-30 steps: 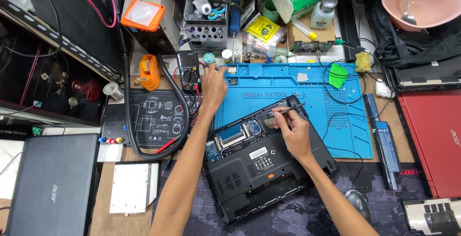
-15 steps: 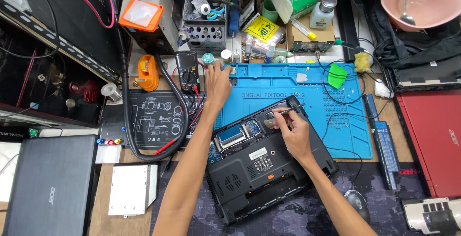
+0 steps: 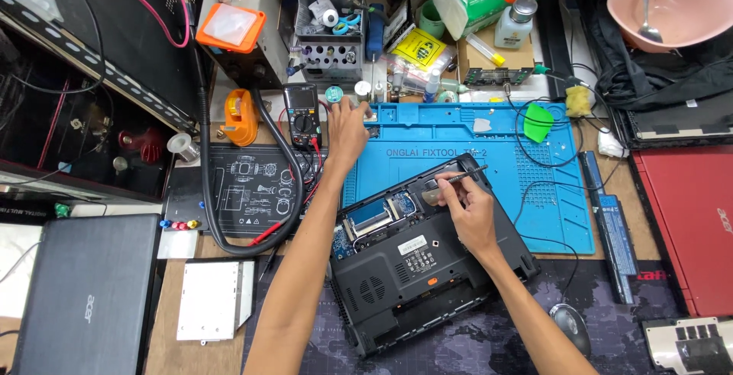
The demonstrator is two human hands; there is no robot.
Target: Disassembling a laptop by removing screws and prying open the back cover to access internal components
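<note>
the opened black laptop (image 3: pixel 416 268) is lying upside down w/ its back cover off, half on the blue repair mat (image 3: pixel 489 146), angled so the exposed board bay is facing the person. the right hand (image 3: pixel 466 207) is resting on the laptop's upper right part, fingers curled into a pinch around a thin dark tool (image 3: pixel 462 179), prob. a screwdriver or tweezers, tip pointing off toward the mat; likely held pen-style for fine control over small parts. the left hand (image 3: pixel 347 130) is reaching away from the laptop to the mat's upper left corner, fingers bent down over small bits by the mat's edge (image 3: pixel 366 108); can't tell whether it's actually gripping anything. just left of that hand a black multimeter (image 3: pixel 301 119) is sitting, red and black leads trailing down beside the forearm toward the laptop, so the wires are crowding the reach path. an orange tool (image 3: pixel 240 115) and a thick black hose (image 3: pixel 229 214) are lying further left of the laptop. above the mat, bottles and a parts organiser (image 3: pixel 328 46) are cluttering the bench. right of the laptop: a green pick (image 3: pixel 538 123), a long black battery (image 3: pixel 607 222), a red laptop (image 3: pixel 691 222), and a mouse (image 3: pixel 569 318) near the right forearm. a grey closed laptop (image 3: pixel 84 291) is sitting far left.
</note>
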